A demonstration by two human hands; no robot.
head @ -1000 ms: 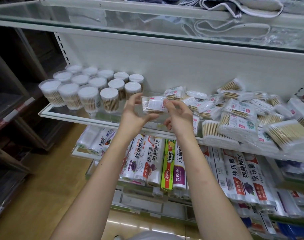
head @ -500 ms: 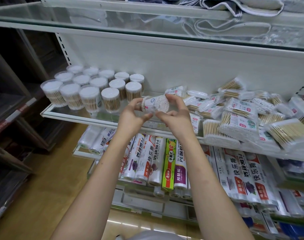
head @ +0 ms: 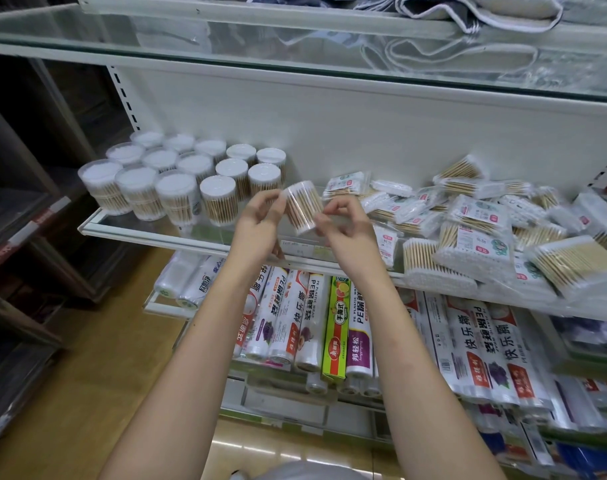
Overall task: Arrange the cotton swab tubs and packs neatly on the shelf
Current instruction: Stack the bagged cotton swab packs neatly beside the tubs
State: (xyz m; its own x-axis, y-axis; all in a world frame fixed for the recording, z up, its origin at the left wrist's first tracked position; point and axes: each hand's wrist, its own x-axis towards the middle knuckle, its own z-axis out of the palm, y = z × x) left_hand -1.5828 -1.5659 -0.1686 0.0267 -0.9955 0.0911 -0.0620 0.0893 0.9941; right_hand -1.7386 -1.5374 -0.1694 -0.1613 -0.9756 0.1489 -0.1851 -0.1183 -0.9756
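Note:
A clear round tub of wooden cotton swabs (head: 303, 206) hangs nearly upright above the glass shelf (head: 128, 225), tilted a little to the left. My left hand (head: 260, 226) holds its left side with fingers and thumb. My right hand (head: 347, 230) pinches its lower right side. To the left, several matching tubs (head: 177, 181) stand upright in rows. To the right, flat cotton swab packs (head: 475, 220) lie in a loose, overlapping heap.
A second glass shelf (head: 295, 60) with folded cloth hangs close above. Below, rolls of plastic wrap (head: 295, 317) fill a lower shelf. Dark shelving (head: 14, 220) stands at the left over a wooden floor (head: 97, 372).
Both hands have turned the tub from lying sideways, through end-on, to nearly upright. It stays between the tub rows and the heap of packs.

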